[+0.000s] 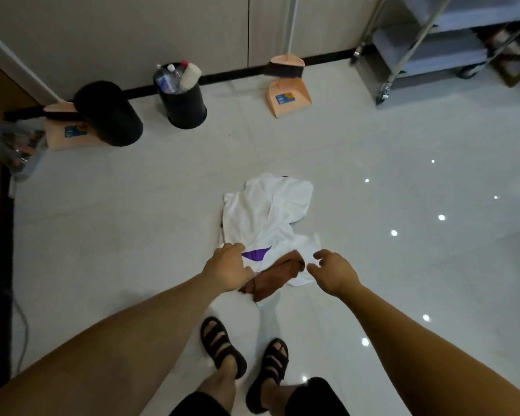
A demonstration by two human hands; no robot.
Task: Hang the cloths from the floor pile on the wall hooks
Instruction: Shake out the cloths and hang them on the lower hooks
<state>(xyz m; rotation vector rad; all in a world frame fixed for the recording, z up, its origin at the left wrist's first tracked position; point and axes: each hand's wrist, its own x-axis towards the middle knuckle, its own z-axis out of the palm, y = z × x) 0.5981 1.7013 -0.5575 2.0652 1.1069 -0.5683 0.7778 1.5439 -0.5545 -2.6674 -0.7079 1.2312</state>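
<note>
Currently the white cloth lies crumpled on the floor, a purple cloth peeking out from under it and a brown cloth on its near edge. Left grip rests on the white cloth with fingers curled and hidden, so I cannot tell if it holds. Right grip is beside the brown cloth, fingers loosely curled, holding nothing.

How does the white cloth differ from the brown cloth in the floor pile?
The white cloth is far larger and spread out; the brown cloth is small and bunched. The brown cloth lies on top, over the white cloth's near edge. The white cloth is bright, the brown cloth dark. Both lie crumpled on the tiled floor.
</note>
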